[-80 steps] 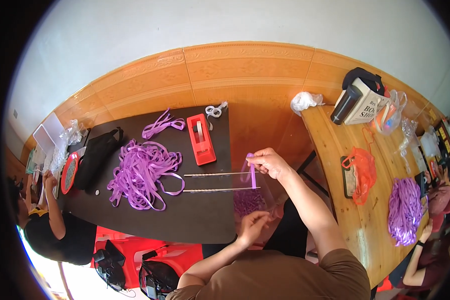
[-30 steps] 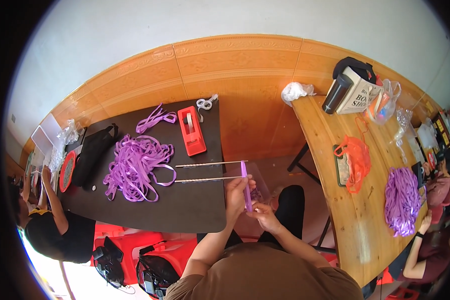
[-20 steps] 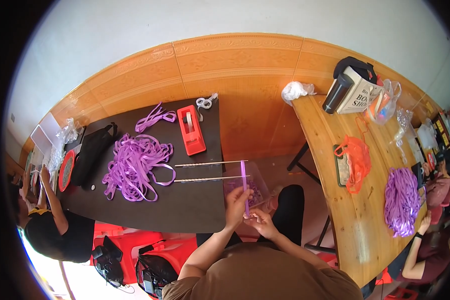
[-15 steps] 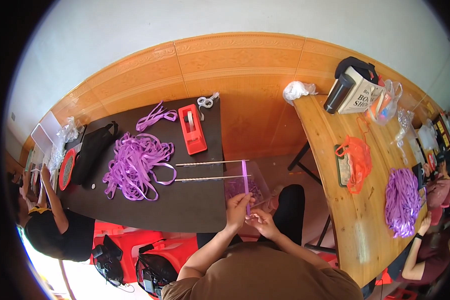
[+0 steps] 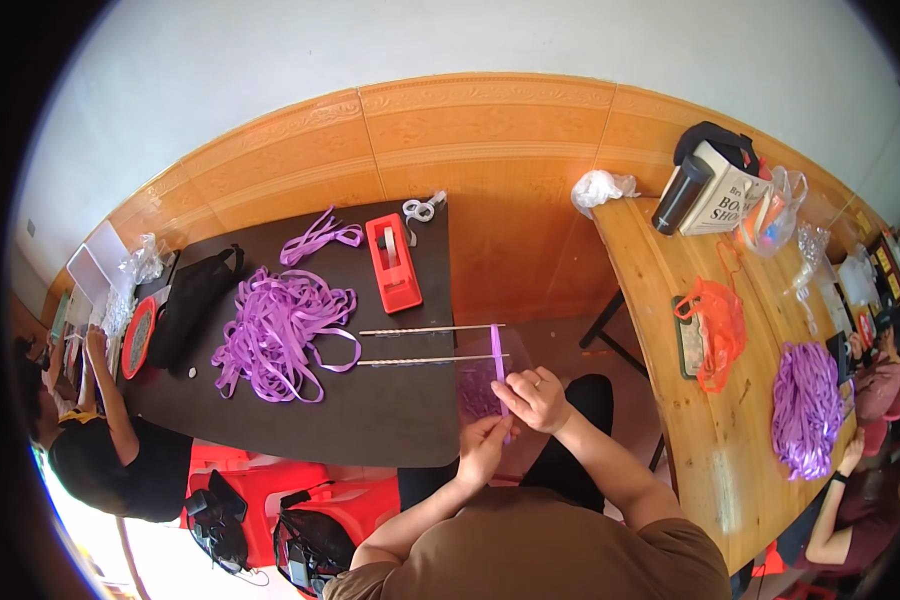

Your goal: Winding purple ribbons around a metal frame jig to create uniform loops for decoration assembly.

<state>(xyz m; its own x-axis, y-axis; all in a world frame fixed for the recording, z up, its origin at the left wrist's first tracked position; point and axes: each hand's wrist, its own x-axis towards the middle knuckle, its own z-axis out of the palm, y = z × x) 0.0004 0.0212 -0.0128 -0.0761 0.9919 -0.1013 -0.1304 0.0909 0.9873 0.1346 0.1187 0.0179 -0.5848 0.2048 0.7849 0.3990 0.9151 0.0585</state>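
Two thin metal rods (image 5: 410,361) stick out past the right edge of the dark table. A purple ribbon (image 5: 498,365) runs across both near their tips and hangs down toward me. My right hand (image 5: 536,400) is closed on the ribbon a little below the nearer rod. Lower down, my left hand (image 5: 483,447) has its fingers pinched together at the ribbon's lower end. A clear plastic box (image 5: 481,380) with purple pieces in it sits below the rods, partly hidden by my hands.
On the dark table (image 5: 370,425) lie a purple ribbon heap (image 5: 280,335), a smaller bundle (image 5: 320,238), a red tape dispenser (image 5: 394,265) and scissors (image 5: 418,210). The wooden table (image 5: 710,440) at right holds another purple bundle (image 5: 808,410) and an orange bag (image 5: 715,335). People work at both sides.
My right hand has moved up the ribbon, from below my left hand to above it. My left hand has shifted down toward the ribbon's lower end.
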